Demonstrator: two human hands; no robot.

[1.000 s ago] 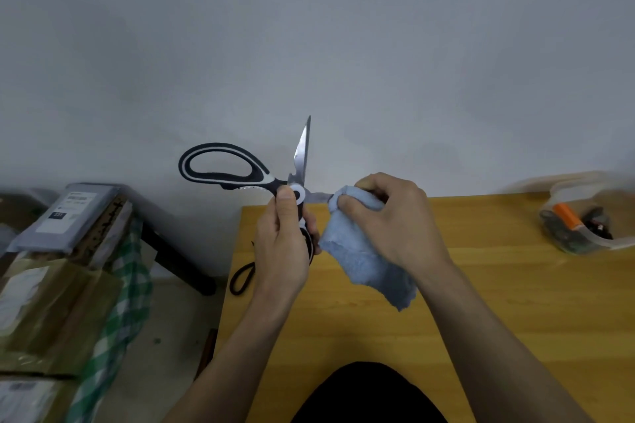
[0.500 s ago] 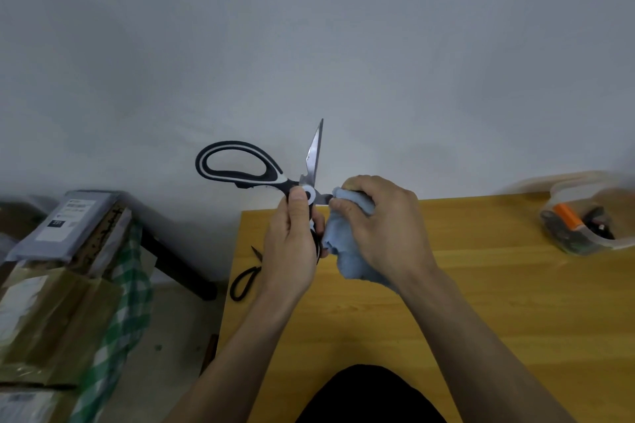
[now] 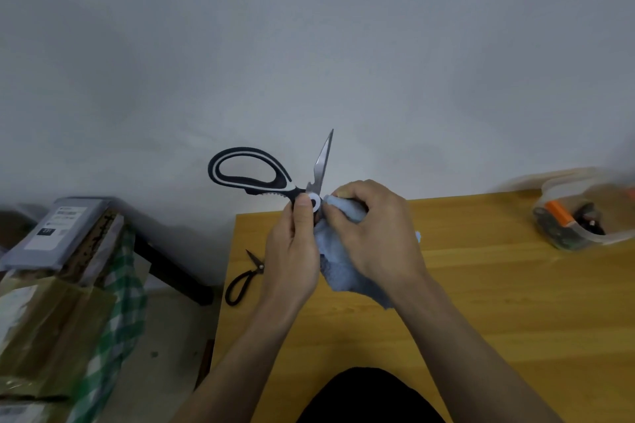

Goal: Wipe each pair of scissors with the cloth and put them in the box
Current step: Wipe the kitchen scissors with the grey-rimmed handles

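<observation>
Large black-and-white kitchen scissors (image 3: pixel 264 178) are held spread wide above the table's far left corner. My left hand (image 3: pixel 292 251) grips them at the pivot, thumb beside the white pivot disc; one blade points up and one handle loop sticks out to the left. My right hand (image 3: pixel 374 233) holds a light blue cloth (image 3: pixel 343 271) wrapped over the other blade right beside the pivot, hiding that blade. Small black scissors (image 3: pixel 245 280) lie on the table's left edge. A clear plastic box (image 3: pixel 580 216) holding orange and dark items sits at the far right.
The wooden table (image 3: pixel 481 302) stretches right and toward me. To its left stand cardboard boxes (image 3: pixel 44 319) with a grey parcel (image 3: pixel 56 230) on top and a green checked cloth (image 3: pixel 127 285) hanging down. A grey wall rises behind.
Both hands and the large scissors shifted slightly to the right. My right hand slid the cloth along the blade toward the pivot, covering more of it.
</observation>
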